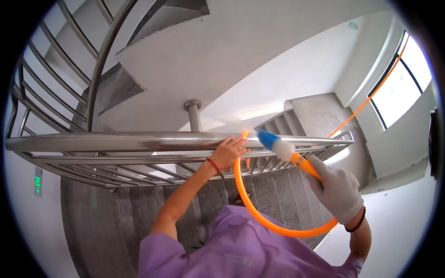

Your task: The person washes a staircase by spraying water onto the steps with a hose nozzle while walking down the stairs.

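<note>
My left hand [226,153], bare with a red string at its wrist, lies on the steel handrail [167,142], fingers stretched out and fingertips beside the orange hose [273,225]. In my right hand [338,188], which wears a light grey glove, is the hose's end, just behind a blurred blue and white nozzle [273,142]. The nozzle is above the rail and points to the upper left, with a faint whitish blur before its tip. Between my hands the hose hangs in a loop in front of the purple shirt [232,245].
Below the rail are grey stairs [278,190]; a lower flight [280,126] and a landing [320,111] lie beyond. A thin orange line [366,103] runs up to a window [403,88] on the right. Curved railing bars [65,51] stand at upper left.
</note>
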`<state>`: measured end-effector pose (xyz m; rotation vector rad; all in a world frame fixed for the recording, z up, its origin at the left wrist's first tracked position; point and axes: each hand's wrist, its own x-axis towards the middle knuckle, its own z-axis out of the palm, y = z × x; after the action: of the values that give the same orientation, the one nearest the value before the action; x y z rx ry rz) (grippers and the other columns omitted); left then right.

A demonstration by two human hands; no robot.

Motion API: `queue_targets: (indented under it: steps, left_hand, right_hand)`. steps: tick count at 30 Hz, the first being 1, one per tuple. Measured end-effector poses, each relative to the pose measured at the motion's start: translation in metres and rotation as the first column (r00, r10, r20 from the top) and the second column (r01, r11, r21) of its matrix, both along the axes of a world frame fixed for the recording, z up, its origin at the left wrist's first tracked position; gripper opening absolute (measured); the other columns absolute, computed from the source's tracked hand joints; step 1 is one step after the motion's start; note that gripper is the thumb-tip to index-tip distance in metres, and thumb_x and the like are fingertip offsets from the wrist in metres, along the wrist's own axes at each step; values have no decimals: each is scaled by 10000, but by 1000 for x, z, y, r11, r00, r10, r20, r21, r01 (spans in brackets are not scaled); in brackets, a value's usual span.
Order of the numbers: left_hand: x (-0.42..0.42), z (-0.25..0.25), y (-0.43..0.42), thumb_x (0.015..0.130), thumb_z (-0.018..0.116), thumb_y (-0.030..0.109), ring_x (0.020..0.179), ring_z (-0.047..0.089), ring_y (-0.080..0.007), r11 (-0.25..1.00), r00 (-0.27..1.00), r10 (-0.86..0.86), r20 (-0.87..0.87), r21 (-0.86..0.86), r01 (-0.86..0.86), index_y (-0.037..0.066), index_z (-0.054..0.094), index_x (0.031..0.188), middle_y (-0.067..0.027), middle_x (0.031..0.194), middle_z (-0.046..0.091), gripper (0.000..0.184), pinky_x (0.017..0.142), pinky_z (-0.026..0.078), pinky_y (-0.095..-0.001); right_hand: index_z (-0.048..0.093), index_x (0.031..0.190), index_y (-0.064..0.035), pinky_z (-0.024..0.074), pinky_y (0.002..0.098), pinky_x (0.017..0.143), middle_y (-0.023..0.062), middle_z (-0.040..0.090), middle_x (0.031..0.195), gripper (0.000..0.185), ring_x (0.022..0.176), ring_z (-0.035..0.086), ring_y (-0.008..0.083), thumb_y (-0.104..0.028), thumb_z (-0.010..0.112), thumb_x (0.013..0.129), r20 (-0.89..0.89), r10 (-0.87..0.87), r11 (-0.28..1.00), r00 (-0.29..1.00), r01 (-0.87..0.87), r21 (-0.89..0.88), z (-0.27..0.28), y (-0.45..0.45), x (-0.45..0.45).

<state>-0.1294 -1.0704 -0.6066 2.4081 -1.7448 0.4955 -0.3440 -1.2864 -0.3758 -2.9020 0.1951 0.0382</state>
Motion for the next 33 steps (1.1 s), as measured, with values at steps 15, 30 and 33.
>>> queue_targets:
  steps: [15,30,33]
  left_hand:
    - [5,8,-22,697,666,239,1146,454,-241,968,978,-195,-74,148,204,65,612,811,-67,954,591,215,1007,318,-417]
    - [11,16,-57,696,652,238,664,505,-248,877,869,-426,-252,120,465,68,516,557,-83,590,500,257,726,400,-356]
    - [15,12,-55,686,658,222,625,484,-244,871,853,-451,-265,79,485,66,483,532,-77,569,479,280,707,395,-353]
  right_hand:
    - [579,914,-29,489,390,564,165,614,688,280,603,621,290,-270,459,836,-511,-537,616,672,726,307,-206,-96,-101]
    - [517,964,13,472,377,422,165,597,705,325,486,596,271,-280,420,862,-397,-915,-86,69,929,359,-315,-157,-154]
    - [531,949,10,465,368,418,156,600,698,332,487,596,267,-289,426,851,-486,-869,-78,90,946,314,-332,-136,-143]
